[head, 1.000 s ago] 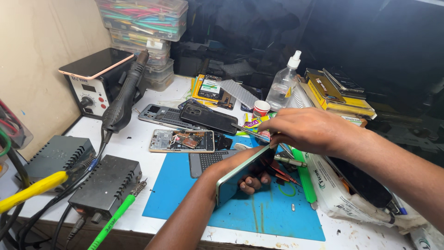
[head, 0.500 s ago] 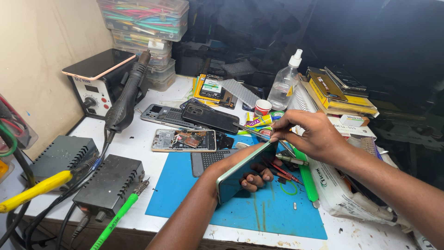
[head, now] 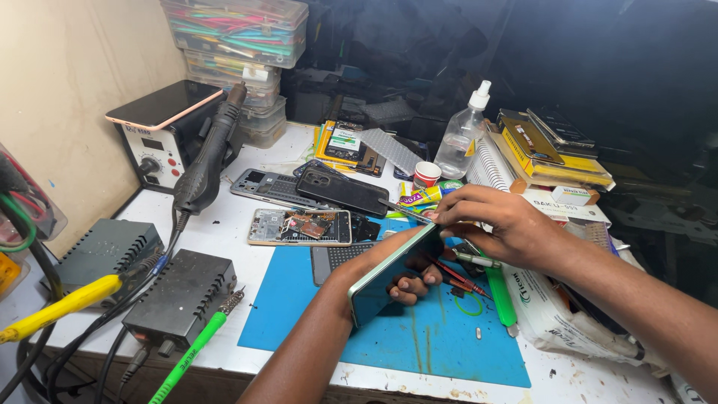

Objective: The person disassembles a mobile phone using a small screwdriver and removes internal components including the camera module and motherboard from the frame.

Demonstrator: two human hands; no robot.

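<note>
Left-hand [head: 389,278] grip, tilted green phone [head: 389,269]

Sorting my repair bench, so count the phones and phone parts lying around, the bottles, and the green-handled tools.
Phones and phone bodies: 4 (held phone, opened phone, black phone, grey back shell)
Spray bottles: 1
Green-handled tools: 2
Total: 7

Open passage exists over the near part of the blue mat [head: 441,340]. The left flank is blocked by two grey boxes [head: 179,298] and trailing cables [head: 112,363]; the right by a white bag [head: 557,325]. Opened phones [head: 299,227] crowd the far edge.
</note>
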